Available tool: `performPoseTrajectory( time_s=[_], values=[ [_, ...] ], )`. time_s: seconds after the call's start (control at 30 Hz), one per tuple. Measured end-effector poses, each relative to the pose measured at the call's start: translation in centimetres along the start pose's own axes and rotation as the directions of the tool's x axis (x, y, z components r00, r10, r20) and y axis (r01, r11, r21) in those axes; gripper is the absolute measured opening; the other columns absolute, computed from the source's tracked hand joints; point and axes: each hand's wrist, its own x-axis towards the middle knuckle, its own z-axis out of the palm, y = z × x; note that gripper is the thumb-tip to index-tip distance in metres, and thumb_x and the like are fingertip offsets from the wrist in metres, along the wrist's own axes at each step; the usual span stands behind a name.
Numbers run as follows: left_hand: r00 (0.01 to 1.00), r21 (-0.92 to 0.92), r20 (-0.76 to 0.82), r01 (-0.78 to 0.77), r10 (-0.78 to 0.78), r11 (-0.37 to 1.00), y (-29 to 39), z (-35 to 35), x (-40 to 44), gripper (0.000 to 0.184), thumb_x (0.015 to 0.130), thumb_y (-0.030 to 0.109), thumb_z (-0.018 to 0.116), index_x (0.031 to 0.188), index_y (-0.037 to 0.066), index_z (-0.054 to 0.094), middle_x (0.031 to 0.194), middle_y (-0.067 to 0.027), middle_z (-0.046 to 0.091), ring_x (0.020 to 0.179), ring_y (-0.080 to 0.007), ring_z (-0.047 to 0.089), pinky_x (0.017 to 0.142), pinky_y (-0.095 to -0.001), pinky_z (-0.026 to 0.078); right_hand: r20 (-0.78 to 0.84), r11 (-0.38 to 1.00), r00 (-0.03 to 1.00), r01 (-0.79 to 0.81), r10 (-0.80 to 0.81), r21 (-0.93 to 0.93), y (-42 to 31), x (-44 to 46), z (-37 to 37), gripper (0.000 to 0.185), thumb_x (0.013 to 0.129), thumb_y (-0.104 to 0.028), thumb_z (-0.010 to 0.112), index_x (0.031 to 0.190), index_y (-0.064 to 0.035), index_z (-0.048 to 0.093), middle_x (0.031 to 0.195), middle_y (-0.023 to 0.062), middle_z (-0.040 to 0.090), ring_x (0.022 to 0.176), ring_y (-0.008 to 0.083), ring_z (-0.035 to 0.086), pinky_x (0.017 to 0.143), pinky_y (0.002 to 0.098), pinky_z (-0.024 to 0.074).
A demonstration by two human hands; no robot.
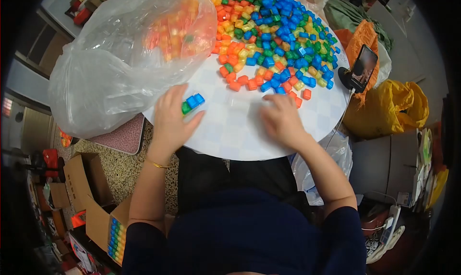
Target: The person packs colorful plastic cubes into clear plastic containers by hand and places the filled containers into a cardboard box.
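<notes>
My left hand (169, 122) rests at the left of the round white table (216, 138), fingers and thumb apart. In the gap between them lies a short row of translucent plastic cubes: blue cubes (194, 101) and a green cube (186, 108). The green end is against or very near the fingers; I cannot tell whether they touch. My right hand (283, 120) is over the table's right side, just below loose orange cubes (297, 101). Motion smears its bent fingers, and whatever may be in them is hidden. Beyond both hands spreads a large heap of blue, green, yellow and orange cubes (269, 40).
A big clear plastic bag (110, 68) with orange cubes inside leans over the table's left edge. At the right edge stands a phone on a holder (363, 66), its cable hanging down. A yellow bag (394, 107) is beyond. Cardboard boxes (86, 179) stand on the floor at left.
</notes>
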Motion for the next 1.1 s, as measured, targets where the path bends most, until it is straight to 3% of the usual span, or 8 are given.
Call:
performPoseTrajectory(
  time_s=[0.13,0.2,0.43,0.5,0.67,0.9,1.03,1.1],
  values=[
    [0.981,-0.307,0.079,-0.144,0.176,0.941,4.7,2.7,0.2,0.053,0.073,0.027,0.074,0.116,0.003,0.054,0.125,-0.0182,0.049,0.117,-0.0361,0.045,0.099,-0.0438,0.035,0.005,0.911,0.985,-0.162,0.173,0.380,0.9,1.4,-1.2,0.027,0.071,-0.004,0.066,0.097,-0.0050,0.065,0.107,0.0149,0.061,0.102,0.0331,0.055,0.088,0.0430,0.0420],
    [0.959,-0.345,0.093,-0.223,0.270,0.912,5.9,4.3,0.1,0.047,0.073,0.025,0.074,0.111,0.004,0.057,0.125,-0.0171,0.051,0.117,-0.0357,0.045,0.099,-0.0431,0.036,0.072,0.913,0.932,-0.363,0.355,0.189,3.7,4.4,-1.1,0.031,0.070,0.001,0.064,0.101,-0.0033,0.065,0.109,0.0137,0.062,0.104,0.0330,0.055,0.089,0.0435,0.0424],
    [0.941,-0.390,0.200,-0.178,0.272,0.903,5.4,5.1,0.1,0.030,0.072,0.025,0.074,0.094,0.007,0.062,0.126,-0.0143,0.050,0.117,-0.0343,0.045,0.098,-0.0411,0.035,0.488,0.988,0.866,-0.040,0.110,-0.152,7.0,11.3,-1.2,0.056,0.068,0.009,0.059,0.118,-0.0159,0.061,0.136,0.0059,0.046,0.124,0.0268,0.042,0.095,0.0467,0.0381],
    [0.940,-0.390,0.211,-0.170,0.268,0.905,5.3,4.9,0.4,0.028,0.072,0.025,0.074,0.091,0.007,0.063,0.125,-0.0139,0.050,0.117,-0.0333,0.045,0.097,-0.0407,0.035,0.748,0.943,0.661,0.210,0.057,-0.257,7.1,12.6,-1.0,0.049,0.068,0.005,0.062,0.111,-0.0169,0.064,0.131,0.0060,0.048,0.121,0.0249,0.043,0.093,0.0474,0.0375],
    [0.915,-0.437,0.224,-0.214,0.336,0.874,4.2,5.9,0.0,0.026,0.071,0.025,0.075,0.088,0.008,0.064,0.118,-0.0125,0.055,0.110,-0.0312,0.048,0.096,-0.0403,0.037,0.705,0.891,0.708,0.345,-0.042,-0.294,8.2,12.6,0.6,0.026,0.068,-0.004,0.066,0.093,-0.0117,0.068,0.115,0.0051,0.054,0.113,0.0239,0.047,0.089,0.0417,0.0377],
    [0.994,-0.407,0.096,-0.017,0.061,0.913,6.5,5.8,-3.5,0.053,0.068,0.019,0.078,0.112,0.002,0.054,0.112,-0.0147,0.055,0.106,-0.0324,0.049,0.092,-0.0395,0.040,0.106,0.924,0.926,-0.373,0.363,0.088,2.1,6.8,-0.5,0.030,0.063,-0.029,0.074,0.076,-0.0047,0.061,0.082,0.0127,0.061,0.082,0.0277,0.057,0.070,0.0379,0.0415],
    [0.991,-0.412,0.130,0.071,-0.018,0.908,7.6,6.6,-2.9,0.072,0.070,0.014,0.075,0.129,-0.003,0.037,0.115,-0.0211,0.049,0.105,-0.0377,0.046,0.094,-0.0441,0.038,0.190,0.951,0.933,-0.288,0.305,-0.110,-4.3,3.2,1.4,0.039,0.063,-0.038,0.071,0.073,-0.0023,0.061,0.083,0.0151,0.060,0.084,0.0310,0.057,0.073,0.0433,0.0383],
    [0.995,-0.379,0.094,0.021,0.016,0.925,7.9,6.6,-2.8,0.066,0.073,0.016,0.072,0.128,-0.001,0.041,0.120,-0.0220,0.047,0.110,-0.0376,0.044,0.097,-0.0461,0.035,0.297,0.901,0.906,-0.373,0.302,0.221,-2.7,3.9,0.4,0.040,0.064,-0.036,0.073,0.079,-0.0001,0.063,0.082,0.0163,0.060,0.084,0.0319,0.058,0.072,0.0435,0.0409]
  ],
)
